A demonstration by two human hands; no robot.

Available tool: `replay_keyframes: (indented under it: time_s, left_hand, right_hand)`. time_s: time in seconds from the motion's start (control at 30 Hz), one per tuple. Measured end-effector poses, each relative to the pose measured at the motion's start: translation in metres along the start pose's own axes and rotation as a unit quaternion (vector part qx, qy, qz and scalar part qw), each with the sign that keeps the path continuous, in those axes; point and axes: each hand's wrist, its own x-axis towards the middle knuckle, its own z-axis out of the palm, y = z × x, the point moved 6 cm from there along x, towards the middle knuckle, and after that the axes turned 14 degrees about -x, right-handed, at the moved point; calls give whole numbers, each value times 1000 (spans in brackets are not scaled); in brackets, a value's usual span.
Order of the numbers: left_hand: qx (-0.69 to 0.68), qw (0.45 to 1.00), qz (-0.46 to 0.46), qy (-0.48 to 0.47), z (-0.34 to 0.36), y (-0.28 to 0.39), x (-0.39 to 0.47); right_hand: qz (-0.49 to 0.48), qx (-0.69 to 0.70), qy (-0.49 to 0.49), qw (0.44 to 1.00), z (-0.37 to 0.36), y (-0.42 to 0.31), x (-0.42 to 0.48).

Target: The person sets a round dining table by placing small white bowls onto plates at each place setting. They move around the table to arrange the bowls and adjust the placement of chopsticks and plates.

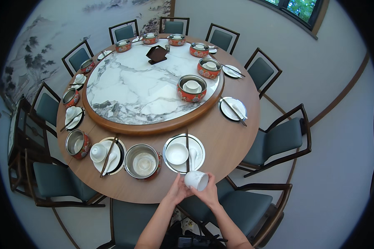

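Note:
A white marbled cup (194, 180) is tipped on its side above the table's front edge, its mouth facing right and towards me. My right hand (208, 192) grips it from the right, with the thumb near the rim. At its left side and base, my left hand (178, 190) cradles it, some fingers hidden by the cup. Just beyond, a white bowl (177, 153) and a white spoon (192, 157) rest on a silver-rimmed plate (200, 144), with dark chopsticks (187, 149) between them. Left of this setting is a metal-lined pot (143, 162) with nothing in it.
A round wooden table (237, 140) carries a marble turntable (143, 87). Red floral pots (191, 88) holding white dishes stand along the turntable's edge. A dark hexagonal holder (156, 54) sits at its far side. Green-padded chairs (252, 208) ring the table, two close to my legs.

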Motion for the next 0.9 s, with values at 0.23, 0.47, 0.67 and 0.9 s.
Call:
replay_keyframes:
  time_s: [0.23,0.47,0.67,0.9]
  left_hand:
    - [2,998,64,21,29,17,-37]
    - [541,784,302,38,22,44,-46]
    - [515,746,397,143,14,58,-63]
    - [359,746,513,226,-14,67,-117]
  right_hand:
    - [-80,-5,-88,993,27,-19,4]
    - [-236,-82,-174,953,33,-44,8]
    - [-267,-9,-118,956,50,-37,32]
    - [-110,-95,-48,988,84,-8,113]
